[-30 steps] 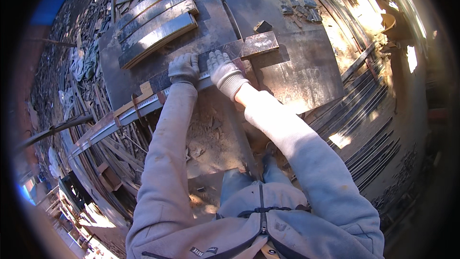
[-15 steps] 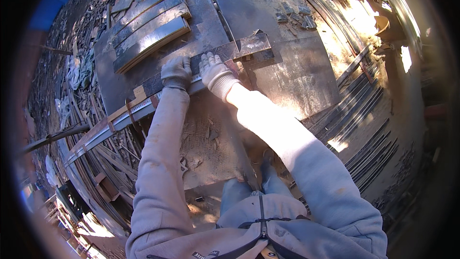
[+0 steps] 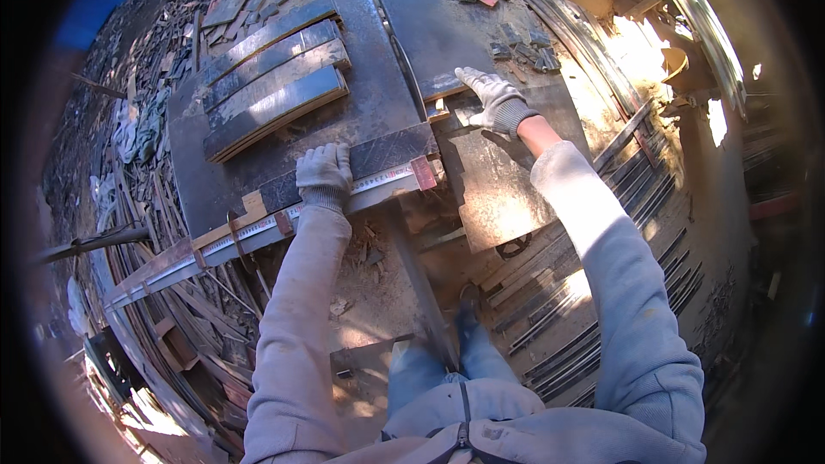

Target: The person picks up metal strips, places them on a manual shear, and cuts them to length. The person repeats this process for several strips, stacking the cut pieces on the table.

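Note:
My left hand (image 3: 324, 176), in a pale knitted glove, is closed over a dark board strip (image 3: 391, 150). That strip lies along a metal rail with a measuring scale (image 3: 378, 180). My right hand (image 3: 497, 101), gloved too, reaches out beyond the strip's right end with its fingers stretched. Its fingertips are near a small offcut (image 3: 436, 110) with a pale cut edge, beside a narrow slot (image 3: 400, 56) in the dark tabletop. Whether the fingers touch the offcut I cannot tell. Several cut boards (image 3: 279, 112) lie side by side beyond my left hand.
Small dark scraps (image 3: 524, 51) lie on the far right panel (image 3: 412, 0). A worn sheet (image 3: 498, 180) extends right of the slot. Long strips (image 3: 559, 318) lie on the ground at right, and heaped wood waste (image 3: 155, 120) covers the left.
My right hand has left the strip beside my left hand and moved right, its fingers now spread. The piece at the strip's right end is now apart from it. My left hand stays on the strip.

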The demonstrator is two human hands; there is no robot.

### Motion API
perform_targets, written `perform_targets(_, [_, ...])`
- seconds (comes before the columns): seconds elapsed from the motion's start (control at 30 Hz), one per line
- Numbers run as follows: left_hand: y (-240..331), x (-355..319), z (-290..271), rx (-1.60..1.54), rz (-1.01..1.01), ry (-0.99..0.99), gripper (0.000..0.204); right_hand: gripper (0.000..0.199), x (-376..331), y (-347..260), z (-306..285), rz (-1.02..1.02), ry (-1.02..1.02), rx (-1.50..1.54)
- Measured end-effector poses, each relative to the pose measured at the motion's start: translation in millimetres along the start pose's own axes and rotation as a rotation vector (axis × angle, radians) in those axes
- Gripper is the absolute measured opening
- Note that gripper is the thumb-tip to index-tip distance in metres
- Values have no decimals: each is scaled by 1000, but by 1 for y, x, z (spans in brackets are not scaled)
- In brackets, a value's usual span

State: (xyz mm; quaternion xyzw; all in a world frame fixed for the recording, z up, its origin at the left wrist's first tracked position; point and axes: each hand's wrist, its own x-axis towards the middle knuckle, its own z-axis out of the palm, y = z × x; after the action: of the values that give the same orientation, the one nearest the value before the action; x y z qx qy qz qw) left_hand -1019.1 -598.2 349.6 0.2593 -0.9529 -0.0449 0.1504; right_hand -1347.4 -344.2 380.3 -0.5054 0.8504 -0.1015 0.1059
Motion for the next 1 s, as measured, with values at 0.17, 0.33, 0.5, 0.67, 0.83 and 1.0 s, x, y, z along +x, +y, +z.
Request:
perform_targets(0.17, [6,-6,-4,-60,44,48,25,38,98,22,-35,42,87,-60])
perform_targets(0.33, [1,1,-8,-98,47,-12,20,30,99,62,-110,189,11,228])
perform_targets(0.5, [0,7,-14,-118,41,-56,17,40,134,77,-113,78,-454,122])
perform_targets(0.67, [2,8,-18,-115,12,-114,17,63,247,51,-50,71,-8,-145])
perform_targets(0.83, [0,10,-19,-139,-16,-149,20,73,281,52,-68,102,-120,-305])
perform_targets(1.0, [-2,9,-19,-151,-52,-209,21,70,271,95,-159,259,-357,-52])
